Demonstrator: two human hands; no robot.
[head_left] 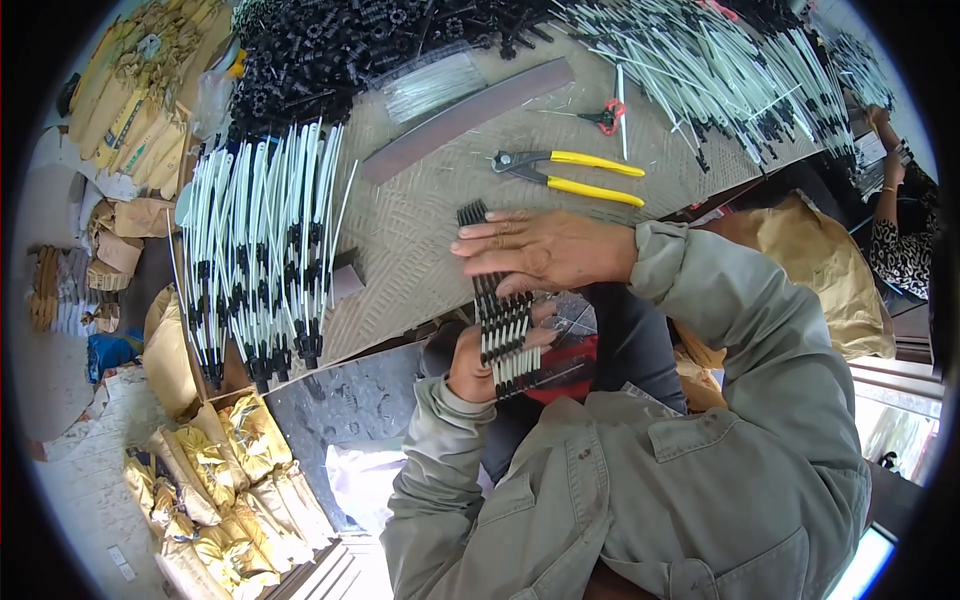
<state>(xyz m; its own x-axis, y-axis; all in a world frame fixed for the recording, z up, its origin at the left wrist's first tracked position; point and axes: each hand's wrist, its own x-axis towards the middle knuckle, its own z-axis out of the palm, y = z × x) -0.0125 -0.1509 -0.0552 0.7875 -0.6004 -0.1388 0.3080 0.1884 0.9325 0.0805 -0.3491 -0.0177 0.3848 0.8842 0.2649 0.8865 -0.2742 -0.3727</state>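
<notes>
Row of rods [510,335] held between two hands at the counter's edge

I'm looking down through the head camera at the row of rods, thin black and white pieces lined up side by side. It sits just off the near edge of the counter [400,262], above the wearer's lap [635,345].

My left hand [470,365] grasps its lower part, the fingers [541,336] curled around so that their tips show on the far side. My right hand [565,248] lies across the upper part, fingers [490,231] extended over the rods; I can't tell from here whether they squeeze or merely rest.

Beyond the right hand I see cutters with yellow handles [597,162], and past them red-handled scissors [608,119]. Farther left lie a long brown strip [470,120] and a clear bag of thin white pieces [437,88], with a heap of black parts [310,65] behind.

A stack of white rods with black ends [265,250] covers the counter's left end; a heap of pale rods [690,85] lies at the far right. At my right rim, another person [903,220] sits partly in view.
</notes>
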